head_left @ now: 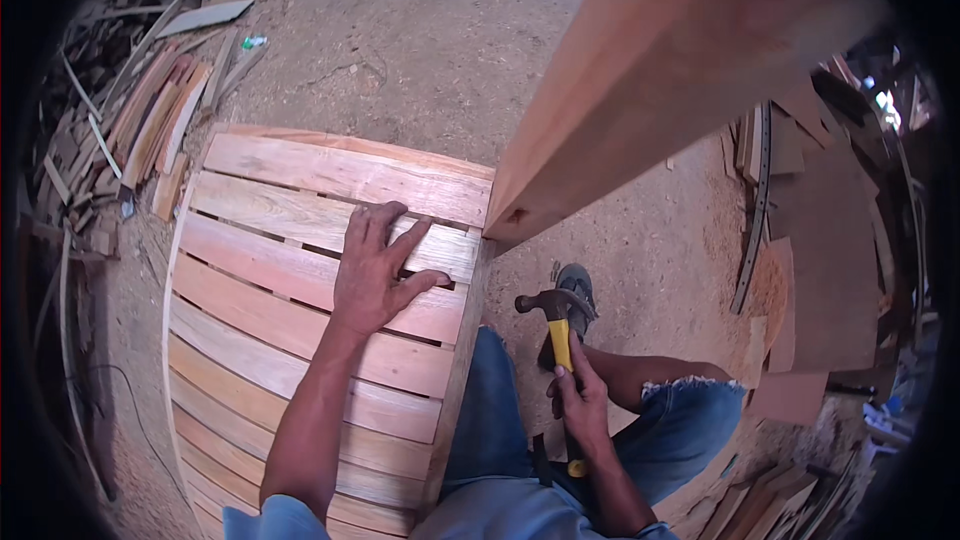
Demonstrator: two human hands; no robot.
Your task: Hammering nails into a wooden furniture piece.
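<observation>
My left hand point(378, 270) lies with spread fingers on a slatted wooden panel point(255, 290), close to its right-hand frame edge. Gaps run between the panel's light and reddish slats. In my right hand point(582, 402) is a claw hammer point(560, 342) with a dark head and a yellow and black handle, held upright beside the panel. My fingers wrap round the handle, and the hammer head touches nothing. A thick wooden post point(640, 90) rises from the panel's far right corner toward the upper right, with a small dark notch near its lower end.
Wood offcuts point(165, 105) are heaped along the left. Flat boards point(825, 250) lean at the right beside a dark curved strip point(757, 210). More wood pieces point(765, 500) lie at the lower right. My shoe point(575, 290) rests on the dusty floor point(420, 60) beyond the hammer.
</observation>
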